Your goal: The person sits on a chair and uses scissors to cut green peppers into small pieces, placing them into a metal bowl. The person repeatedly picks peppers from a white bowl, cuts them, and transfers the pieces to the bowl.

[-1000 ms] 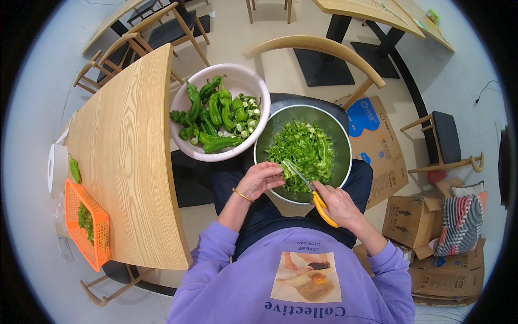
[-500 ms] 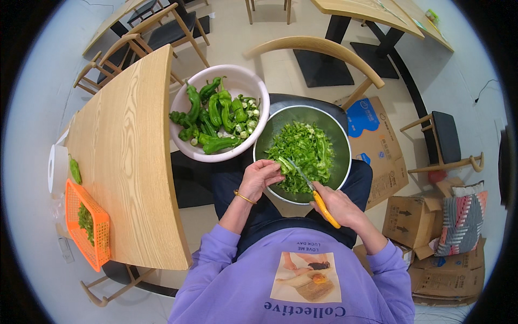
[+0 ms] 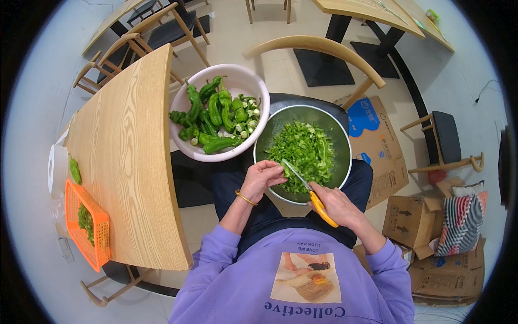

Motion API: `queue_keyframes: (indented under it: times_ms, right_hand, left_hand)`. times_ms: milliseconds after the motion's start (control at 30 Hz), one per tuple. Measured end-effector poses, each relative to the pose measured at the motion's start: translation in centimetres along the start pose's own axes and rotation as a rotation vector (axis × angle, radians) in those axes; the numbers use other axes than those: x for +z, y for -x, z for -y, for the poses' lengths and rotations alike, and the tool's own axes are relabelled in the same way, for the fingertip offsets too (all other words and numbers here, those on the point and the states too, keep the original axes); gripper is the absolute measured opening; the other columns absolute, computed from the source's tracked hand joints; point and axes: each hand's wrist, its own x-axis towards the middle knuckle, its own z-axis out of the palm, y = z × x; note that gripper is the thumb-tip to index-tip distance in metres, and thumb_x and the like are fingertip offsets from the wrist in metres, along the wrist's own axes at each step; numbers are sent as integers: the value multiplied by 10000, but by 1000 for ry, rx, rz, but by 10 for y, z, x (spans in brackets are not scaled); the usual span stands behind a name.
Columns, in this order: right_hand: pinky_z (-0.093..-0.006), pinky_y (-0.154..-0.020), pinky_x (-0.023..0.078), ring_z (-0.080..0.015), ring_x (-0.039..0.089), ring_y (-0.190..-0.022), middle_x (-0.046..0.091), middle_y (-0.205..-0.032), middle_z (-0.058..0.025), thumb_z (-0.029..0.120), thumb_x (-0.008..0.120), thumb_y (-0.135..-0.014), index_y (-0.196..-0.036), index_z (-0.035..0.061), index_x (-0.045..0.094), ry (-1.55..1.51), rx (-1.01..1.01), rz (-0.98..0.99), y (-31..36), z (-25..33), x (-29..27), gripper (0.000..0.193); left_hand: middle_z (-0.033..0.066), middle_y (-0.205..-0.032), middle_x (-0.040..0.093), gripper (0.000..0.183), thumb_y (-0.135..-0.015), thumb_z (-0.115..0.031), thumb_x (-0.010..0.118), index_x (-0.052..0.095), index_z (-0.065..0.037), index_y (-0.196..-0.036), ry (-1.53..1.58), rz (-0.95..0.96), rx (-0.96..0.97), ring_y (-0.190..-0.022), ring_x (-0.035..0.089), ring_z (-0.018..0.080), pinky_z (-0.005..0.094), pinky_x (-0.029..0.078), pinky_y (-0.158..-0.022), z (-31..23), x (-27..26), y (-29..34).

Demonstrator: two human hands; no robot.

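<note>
My left hand [image 3: 262, 179] is at the near left rim of a metal bowl [image 3: 341, 171], thumb and fingers pinched together over a bit of green pepper, mostly hidden. My right hand [image 3: 339, 206] grips scissors with yellow handles [image 3: 322, 209], their blades pointing up and left to the left fingertips. Chopped green pepper [image 3: 300, 148] is heaped in the bowl, which stands between my thighs and a black chair seat. Left of it, a pale pink basin [image 3: 258, 89] contains whole green peppers [image 3: 215, 110] and several cut-off stem ends [image 3: 252, 123].
A wooden table [image 3: 129, 162] runs along my left, bearing an orange basket [image 3: 102, 237] with greens, a single green pepper [image 3: 74, 170] and a white roll [image 3: 57, 170]. Flattened cardboard [image 3: 386, 167], a carton [image 3: 410, 221] and a striped cushion [image 3: 461, 224] lie to the right.
The pepper strip that showed at my left fingertips is now barely visible. The scissor handles have spread wider and the blade tips have shifted slightly left.
</note>
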Motion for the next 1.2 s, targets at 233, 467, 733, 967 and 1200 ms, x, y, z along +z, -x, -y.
queue_keyframes:
  times_ms: [233,467,733,967,1200]
  right_hand:
    - [-502,-719,506,-437,652,-828,663,-919,-263,274,609,-952,-1353,-16,464,-136,75,64,-7,1,-3,516]
    - [-472,-756,472,-394,640,-872,656,-967,-224,270,625,-941,-1370,-16,457,111,3,-43,4,4,1,542]
    - [-433,-777,448,-377,633,-918,657,-1004,-210,294,629,-960,-1389,-12,437,54,12,5,4,4,4,561]
    - [-483,-746,497,-410,651,-873,669,-951,-233,288,632,-947,-1323,-19,484,-73,22,36,3,10,-5,507]
    - [-481,-725,500,-409,656,-846,677,-930,-219,289,645,-939,-1297,0,501,-15,-22,-32,5,7,-3,481]
  left_hand:
    - [104,-949,691,180,-909,-77,722,642,24,-1035,20,0,-11,-838,697,189,360,638,-789,1,2,1]
    - [116,-998,693,144,-935,-50,674,630,11,-1058,100,-40,50,-877,698,203,382,627,-832,4,3,-2]
    - [120,-1048,689,181,-929,-37,665,616,13,-1096,64,-8,37,-897,707,220,382,618,-849,3,1,3]
    - [115,-1020,681,225,-919,-32,674,607,36,-1123,8,12,23,-899,706,226,371,624,-840,-3,1,5]
    - [126,-983,679,257,-914,-18,681,609,57,-1148,48,11,-48,-878,711,230,373,634,-823,-9,-1,4]
